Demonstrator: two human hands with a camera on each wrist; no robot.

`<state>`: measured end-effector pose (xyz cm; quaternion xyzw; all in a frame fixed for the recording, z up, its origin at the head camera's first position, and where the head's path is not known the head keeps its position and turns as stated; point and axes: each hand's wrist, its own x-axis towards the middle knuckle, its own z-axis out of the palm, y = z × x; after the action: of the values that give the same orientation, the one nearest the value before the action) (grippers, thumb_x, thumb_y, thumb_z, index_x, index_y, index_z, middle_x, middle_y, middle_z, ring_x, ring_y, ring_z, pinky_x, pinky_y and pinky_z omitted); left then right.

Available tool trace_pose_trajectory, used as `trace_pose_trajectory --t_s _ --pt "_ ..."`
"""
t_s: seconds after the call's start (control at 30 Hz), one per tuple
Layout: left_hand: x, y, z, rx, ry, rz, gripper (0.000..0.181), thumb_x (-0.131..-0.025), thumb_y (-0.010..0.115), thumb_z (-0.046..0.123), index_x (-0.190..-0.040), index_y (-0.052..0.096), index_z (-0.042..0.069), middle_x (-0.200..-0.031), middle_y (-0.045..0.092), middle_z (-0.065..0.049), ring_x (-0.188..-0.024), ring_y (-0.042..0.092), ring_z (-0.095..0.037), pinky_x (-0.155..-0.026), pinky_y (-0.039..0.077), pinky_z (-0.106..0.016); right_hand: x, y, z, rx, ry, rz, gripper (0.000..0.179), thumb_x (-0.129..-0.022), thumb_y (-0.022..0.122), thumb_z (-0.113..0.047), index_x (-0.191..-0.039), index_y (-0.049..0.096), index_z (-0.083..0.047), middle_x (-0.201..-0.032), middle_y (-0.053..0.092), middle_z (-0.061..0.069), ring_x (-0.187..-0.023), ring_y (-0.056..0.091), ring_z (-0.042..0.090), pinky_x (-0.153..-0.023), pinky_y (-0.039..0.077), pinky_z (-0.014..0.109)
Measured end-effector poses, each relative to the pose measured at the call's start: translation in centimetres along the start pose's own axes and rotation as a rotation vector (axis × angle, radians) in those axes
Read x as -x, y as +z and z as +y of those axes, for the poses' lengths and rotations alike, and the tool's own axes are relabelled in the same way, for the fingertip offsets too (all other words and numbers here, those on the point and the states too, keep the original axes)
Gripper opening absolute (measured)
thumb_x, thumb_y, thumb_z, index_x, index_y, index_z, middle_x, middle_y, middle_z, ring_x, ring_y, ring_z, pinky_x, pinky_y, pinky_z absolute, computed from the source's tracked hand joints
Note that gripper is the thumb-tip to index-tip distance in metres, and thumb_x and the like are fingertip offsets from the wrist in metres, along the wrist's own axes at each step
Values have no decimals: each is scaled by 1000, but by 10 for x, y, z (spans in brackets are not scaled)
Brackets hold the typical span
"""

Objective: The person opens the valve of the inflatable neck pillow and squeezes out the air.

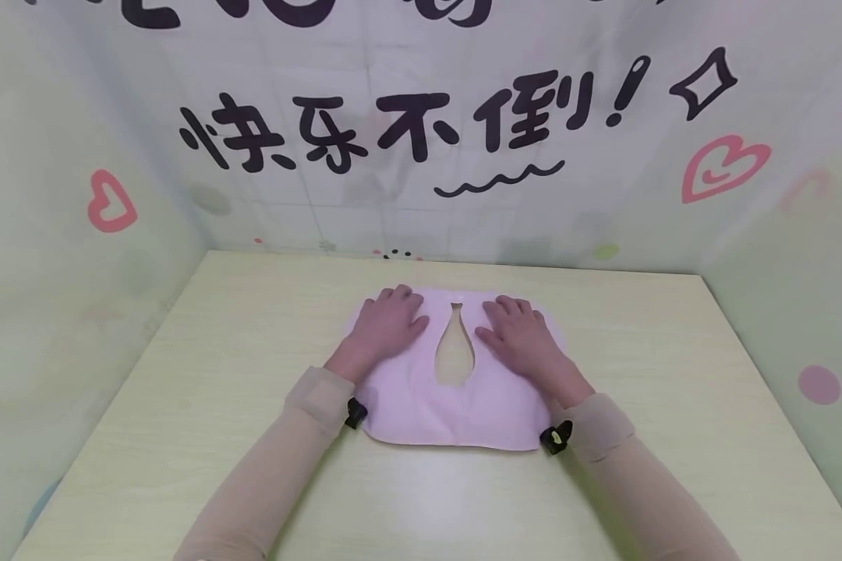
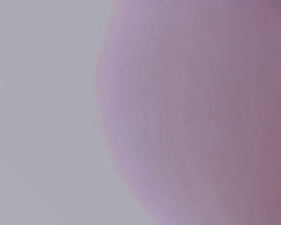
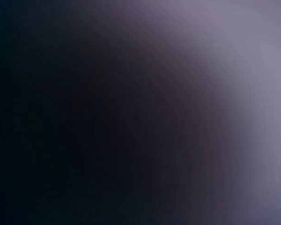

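Note:
A pink pad [image 1: 456, 417] with rounded corners and a teardrop-shaped hole in its middle lies flat on the table, slightly creased below the hole. On its upper left part rests my left hand [image 1: 387, 323], palm down, fingers toward the far edge and thumb pointing in at the hole. My right hand [image 1: 522, 335] rests likewise on the upper right part, its fingers relaxed and a little spread. Blurred pink fabric [image 2: 131, 117] fills much of the left wrist view. The right wrist view is mostly dark and blurred.
The pale wooden table [image 1: 182, 436] runs back to a white printed curtain [image 1: 407, 210] with black lettering. More curtain hangs along the left and right sides. Small black wrist cameras sit beneath both sleeves, close to the pad's lower corners.

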<state>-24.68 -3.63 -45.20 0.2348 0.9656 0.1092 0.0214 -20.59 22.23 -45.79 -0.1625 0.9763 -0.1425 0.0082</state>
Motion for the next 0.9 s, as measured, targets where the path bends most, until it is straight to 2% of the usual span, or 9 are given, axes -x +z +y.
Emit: trace_pose_trajectory --t_s 0.47,0.67,0.9 --pt "1 5 1 6 -25 -29 51 -109 43 40 -147 55 9 -147 52 -17 -134 48 -41 -100 44 -62 1 7 0 23 20 -20 59 -107 50 -41 -152 45 -4 -154 41 23 -141 35 47 -109 31 65" --pt "2 5 2 1 -18 -56 53 -110 40 43 -150 52 9 -148 51 -17 -135 47 -42 -102 42 -63 1 9 0 16 27 -30 59 -106 50 -42 -152 45 -5 -154 41 23 -141 35 47 -109 30 66" --pt "4 4 2 12 -14 -58 55 -110 39 44 -151 50 9 -150 49 -17 -138 44 -42 -103 40 -64 1 10 3 34 25 -23 60 -107 51 -41 -153 44 -5 -154 40 23 -141 34 47 -109 30 67"
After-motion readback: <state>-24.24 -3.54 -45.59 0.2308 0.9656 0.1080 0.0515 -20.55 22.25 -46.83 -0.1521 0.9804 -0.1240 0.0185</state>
